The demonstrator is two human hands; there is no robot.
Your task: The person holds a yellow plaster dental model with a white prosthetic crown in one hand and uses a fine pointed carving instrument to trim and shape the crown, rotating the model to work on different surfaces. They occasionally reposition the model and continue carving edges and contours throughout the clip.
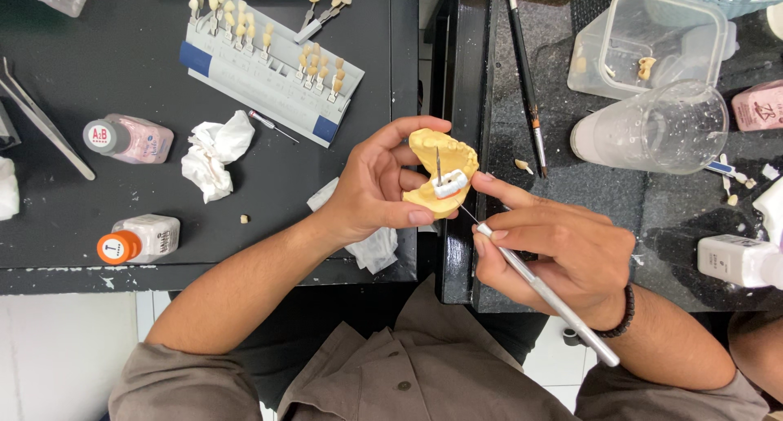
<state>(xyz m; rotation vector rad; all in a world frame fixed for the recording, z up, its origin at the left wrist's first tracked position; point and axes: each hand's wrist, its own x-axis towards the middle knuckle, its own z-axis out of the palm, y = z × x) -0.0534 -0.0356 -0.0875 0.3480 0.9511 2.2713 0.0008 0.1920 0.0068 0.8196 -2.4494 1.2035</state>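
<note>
Yellow plaster dental model (430,153) sits gripped in the left hand (377,188); the right hand (563,254) holds a thin metal instrument (546,294). 2 capped bottles, one grey-capped (130,139), one orange-capped (140,238), lie on the black tabletop (81,217).

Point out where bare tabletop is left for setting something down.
Bare patches: the dark left table between the shade guide, pink bottle and crumpled tissue; the right counter below the clear cup. Crowded: the right counter's far edge, around the plastic tub.

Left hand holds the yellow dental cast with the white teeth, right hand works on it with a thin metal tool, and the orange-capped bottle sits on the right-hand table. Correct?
Not quite. The head view shows the orange-capped bottle on the left-hand table. Otherwise right: left hand holds the yellow dental cast, right hand works with the thin metal tool.
</note>
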